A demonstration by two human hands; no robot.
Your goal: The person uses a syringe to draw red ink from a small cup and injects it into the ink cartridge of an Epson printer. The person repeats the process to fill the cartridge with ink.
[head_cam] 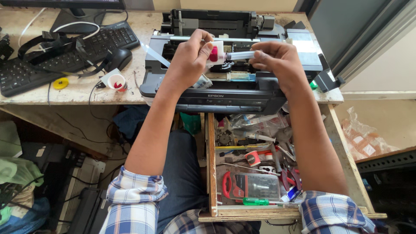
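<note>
Both hands work above an opened black printer [225, 93]. Left hand [188, 58] pinches a small white ink cartridge [215, 54] showing magenta; right hand [277, 58] grips a clear syringe [239, 55] pushed against it. Steady, level pressure would likely limit spills.
</note>
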